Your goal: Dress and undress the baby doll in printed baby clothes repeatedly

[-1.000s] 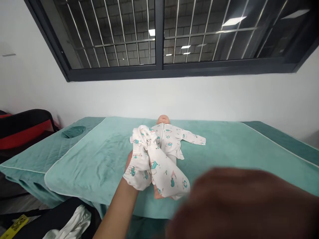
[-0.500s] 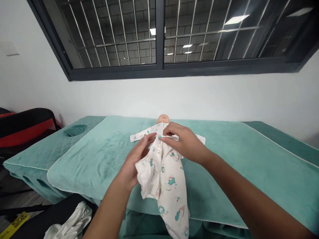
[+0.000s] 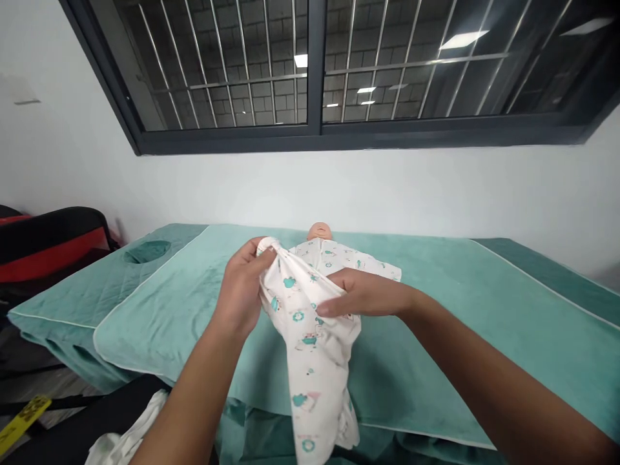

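White baby pants with a teal print hang in front of me, their legs pointing down past the bed's near edge. My left hand pinches the gathered waistband at the upper left corner. On the other side, my right hand grips the waist edge, its thumb on the front and its other fingers partly hidden in the cloth. Behind the pants a baby doll lies on the bed, head toward the wall. It wears a matching printed top; the pants and my left hand hide part of it.
A teal cover lies over the bed, which has a face hole at its left end. White cloth rests on a black surface at lower left. A black and red chair stands left, below a barred window.
My left hand has moved up and left with the waistband, and my right hand has dropped slightly. The pants have turned and stretched between both hands, uncovering the doll's right-side sleeve.
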Demonstrator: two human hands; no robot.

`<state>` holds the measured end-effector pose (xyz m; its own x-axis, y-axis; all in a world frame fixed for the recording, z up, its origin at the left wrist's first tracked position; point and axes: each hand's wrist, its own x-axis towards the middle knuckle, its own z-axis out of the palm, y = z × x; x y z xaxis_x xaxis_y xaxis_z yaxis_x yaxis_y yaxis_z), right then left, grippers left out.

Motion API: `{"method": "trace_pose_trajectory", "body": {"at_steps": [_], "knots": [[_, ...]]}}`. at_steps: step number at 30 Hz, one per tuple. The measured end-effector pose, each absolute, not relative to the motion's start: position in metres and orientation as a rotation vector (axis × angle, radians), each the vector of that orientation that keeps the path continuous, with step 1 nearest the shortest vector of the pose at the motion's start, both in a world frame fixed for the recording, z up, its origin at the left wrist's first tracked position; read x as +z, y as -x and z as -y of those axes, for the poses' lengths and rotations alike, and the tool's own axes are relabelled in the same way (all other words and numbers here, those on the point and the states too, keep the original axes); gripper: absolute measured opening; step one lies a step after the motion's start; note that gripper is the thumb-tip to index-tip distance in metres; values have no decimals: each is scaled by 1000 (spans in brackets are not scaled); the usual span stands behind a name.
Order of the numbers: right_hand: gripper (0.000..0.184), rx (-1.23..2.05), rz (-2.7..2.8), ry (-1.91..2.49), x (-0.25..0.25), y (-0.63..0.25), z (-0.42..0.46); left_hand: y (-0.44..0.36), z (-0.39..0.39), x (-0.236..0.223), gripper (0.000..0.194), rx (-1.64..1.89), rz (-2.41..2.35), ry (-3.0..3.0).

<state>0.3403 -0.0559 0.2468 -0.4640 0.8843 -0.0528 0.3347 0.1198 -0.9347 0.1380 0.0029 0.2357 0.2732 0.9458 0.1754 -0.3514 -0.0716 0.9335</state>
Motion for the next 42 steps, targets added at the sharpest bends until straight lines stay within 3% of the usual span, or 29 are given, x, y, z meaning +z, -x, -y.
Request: {"method": "trace_pose_trajectory", "body": {"at_steps": [8, 12, 17, 23, 27, 32, 38, 42], "knots": [[36, 1023, 1531, 1076, 251, -318, 60, -140, 11, 241, 34, 817, -496, -1465], [37, 1052, 1631, 1022, 257, -318, 61, -143, 12, 250, 23, 999, -539, -1429], [29, 1279, 1796, 1068, 249, -331, 66, -141, 5, 248, 27, 1231, -518, -1053], [27, 952, 1318, 989, 240, -318, 59, -151, 20, 229, 37, 748, -522, -1346], [33, 1078, 1287, 1021, 233, -320, 56, -159, 23, 228, 29, 894, -564, -1276], [32, 1523, 1791, 1173, 226, -328, 65, -161, 17, 228, 18, 1025, -621, -1100], [35, 1235, 1274, 1031, 222, -324, 58, -153, 24, 213, 28, 621, -539, -1159], [38, 1280, 1117, 958, 214, -318, 56, -151, 25, 206, 36, 661, -568, -1127]]}}
